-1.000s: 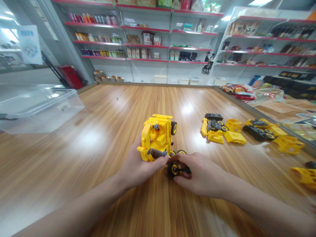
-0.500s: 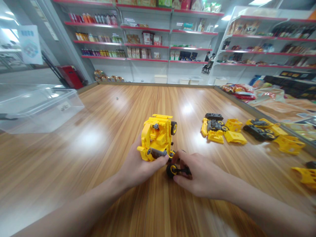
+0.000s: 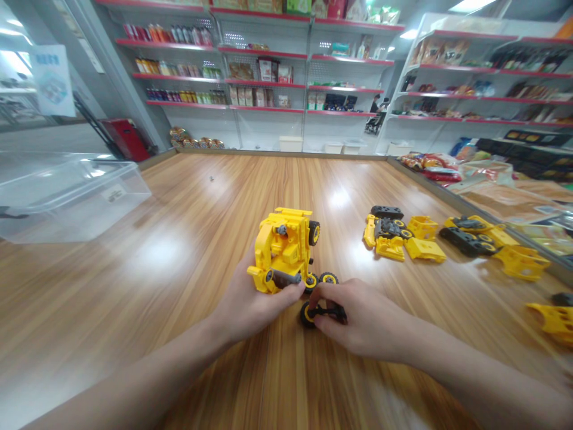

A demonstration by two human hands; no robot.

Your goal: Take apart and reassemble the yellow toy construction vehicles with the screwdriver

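My left hand (image 3: 250,304) grips a yellow toy vehicle body (image 3: 286,248) from its left and near side, the thumb lying along a grey cylinder at its lower edge. One black wheel (image 3: 314,233) with a yellow hub is fitted on the body's right side. Pinched between the fingers of my right hand (image 3: 358,313) is a black axle (image 3: 329,311) with a wheel (image 3: 307,315) at its left end; its other end is hidden by the hand. Just beyond my right fingers, two more black-and-yellow wheels (image 3: 329,279) sit by the body's lower right corner.
Yellow and black toy parts (image 3: 389,230) lie on the wooden table (image 3: 197,298) at right, with further pieces (image 3: 521,263) near the right edge. A clear plastic bin (image 3: 76,203) stands at far left. Bagged goods (image 3: 492,185) border the right side; stocked shelves (image 3: 268,83) rise behind.
My right hand has shifted slightly down, tilting the axle a little, and the wheels behind its fingers show more. The vehicle body in my left hand has hardly moved.
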